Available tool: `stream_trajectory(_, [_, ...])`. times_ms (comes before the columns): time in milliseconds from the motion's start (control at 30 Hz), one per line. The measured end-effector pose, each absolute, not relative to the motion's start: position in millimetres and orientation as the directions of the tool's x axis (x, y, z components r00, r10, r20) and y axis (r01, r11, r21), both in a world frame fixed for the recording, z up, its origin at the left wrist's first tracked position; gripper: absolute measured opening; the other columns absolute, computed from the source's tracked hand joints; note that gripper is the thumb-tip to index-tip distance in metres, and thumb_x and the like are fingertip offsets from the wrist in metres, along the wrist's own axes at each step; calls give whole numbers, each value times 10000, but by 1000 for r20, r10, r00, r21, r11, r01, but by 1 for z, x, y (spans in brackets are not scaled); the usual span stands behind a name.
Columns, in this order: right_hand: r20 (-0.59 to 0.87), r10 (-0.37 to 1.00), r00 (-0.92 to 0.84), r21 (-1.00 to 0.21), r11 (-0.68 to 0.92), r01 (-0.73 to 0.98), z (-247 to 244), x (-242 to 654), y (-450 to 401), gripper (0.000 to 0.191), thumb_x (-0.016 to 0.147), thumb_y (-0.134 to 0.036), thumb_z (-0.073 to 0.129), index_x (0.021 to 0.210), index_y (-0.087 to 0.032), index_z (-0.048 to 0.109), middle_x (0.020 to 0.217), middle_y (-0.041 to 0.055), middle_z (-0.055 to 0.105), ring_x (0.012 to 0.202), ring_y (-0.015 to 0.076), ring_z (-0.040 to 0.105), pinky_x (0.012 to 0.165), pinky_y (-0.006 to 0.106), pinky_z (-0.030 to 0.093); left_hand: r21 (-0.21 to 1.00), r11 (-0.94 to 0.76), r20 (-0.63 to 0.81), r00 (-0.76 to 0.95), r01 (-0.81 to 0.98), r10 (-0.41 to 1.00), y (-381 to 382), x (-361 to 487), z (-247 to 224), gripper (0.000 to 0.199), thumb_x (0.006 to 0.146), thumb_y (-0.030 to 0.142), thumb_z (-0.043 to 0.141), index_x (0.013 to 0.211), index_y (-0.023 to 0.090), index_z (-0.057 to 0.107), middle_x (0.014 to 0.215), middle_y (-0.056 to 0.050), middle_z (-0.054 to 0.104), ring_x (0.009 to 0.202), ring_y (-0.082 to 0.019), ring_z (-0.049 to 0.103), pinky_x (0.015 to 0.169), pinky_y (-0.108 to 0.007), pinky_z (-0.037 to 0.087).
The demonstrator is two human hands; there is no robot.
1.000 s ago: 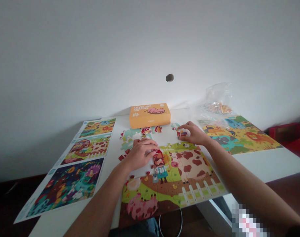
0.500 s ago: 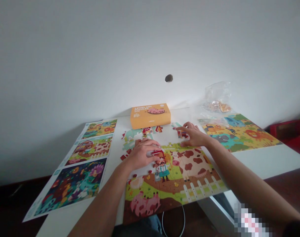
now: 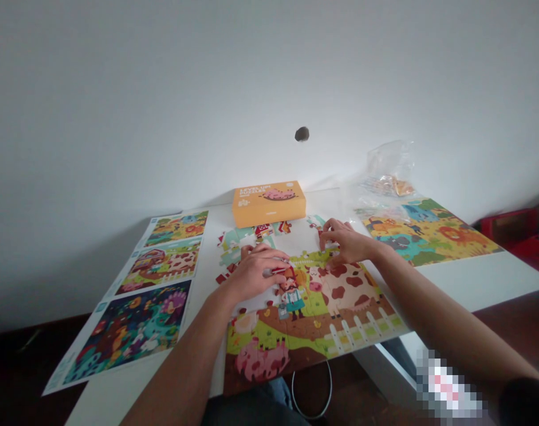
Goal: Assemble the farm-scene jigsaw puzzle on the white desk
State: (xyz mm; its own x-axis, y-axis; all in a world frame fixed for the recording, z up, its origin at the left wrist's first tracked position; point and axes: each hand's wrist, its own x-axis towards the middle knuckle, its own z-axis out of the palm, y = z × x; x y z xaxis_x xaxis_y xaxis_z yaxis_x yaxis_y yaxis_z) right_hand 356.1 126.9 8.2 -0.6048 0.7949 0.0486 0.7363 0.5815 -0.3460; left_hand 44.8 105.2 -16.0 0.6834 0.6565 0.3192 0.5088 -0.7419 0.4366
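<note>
A partly joined farm jigsaw puzzle (image 3: 313, 322) lies in front of me, showing a cow, a farmer and a pink pig. My left hand (image 3: 258, 272) is over its left part, thumb and index finger closed about a red puzzle piece (image 3: 278, 270) just above the farmer's head. Past the cow, my right hand (image 3: 342, 241) has its fingers curled down around a puzzle piece, mostly hidden, with a red edge (image 3: 321, 239) showing. Several loose pieces (image 3: 238, 238) with pale green and red parts lie beyond my left hand.
Behind the pieces stands an orange puzzle box (image 3: 269, 204). At left lies a printed sheet (image 3: 163, 296) with three pictures. A finished-looking animal puzzle (image 3: 433, 234) is at right, a clear plastic bag (image 3: 391, 168) behind it. A white cable (image 3: 330, 390) hangs below the table edge.
My right hand's fingers have drawn in and curled over the piece with red on it, which is now mostly covered. My left hand stays almost in place. The view has shifted slightly.
</note>
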Motion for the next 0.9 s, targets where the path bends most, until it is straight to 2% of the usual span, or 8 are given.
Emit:
stream_trajectory(400, [0, 815, -579, -338, 545, 767, 9, 357, 128, 354, 669, -461, 794, 925, -248, 675, 1153, 84, 485, 1114, 300, 493, 980, 482, 328, 426, -713, 308, 651, 557, 693, 105, 44, -19, 169, 801, 358, 743, 965, 327, 768, 1119, -12, 728, 1054, -240, 579, 993, -463, 353])
stream_trajectory(567, [5, 795, -606, -347, 570, 745, 7, 353, 127, 366, 661, -432, 802, 946, -244, 670, 1117, 78, 512, 1098, 288, 502, 960, 451, 331, 411, -700, 268, 656, 584, 705, 103, 45, -15, 167, 801, 356, 745, 962, 318, 764, 1143, -9, 723, 1077, -254, 572, 999, -490, 331])
stream_trajectory(800, [-4, 774, -633, -361, 589, 723, 9, 339, 122, 258, 656, -425, 810, 743, -214, 688, 986, 52, 571, 993, 247, 539, 918, 384, 334, 443, -729, 291, 685, 522, 668, 103, 43, -15, 165, 822, 337, 722, 979, 305, 762, 1143, -21, 723, 1079, -228, 588, 1005, -440, 372])
stream_trajectory(900, [-18, 764, -645, -369, 594, 715, 12, 340, 120, 264, 663, -450, 805, 686, -213, 692, 948, 51, 580, 976, 244, 542, 912, 379, 328, 410, -693, 340, 606, 593, 719, 108, 33, -14, 174, 856, 328, 672, 1007, 296, 752, 1148, -24, 715, 1122, -228, 576, 1040, -438, 358])
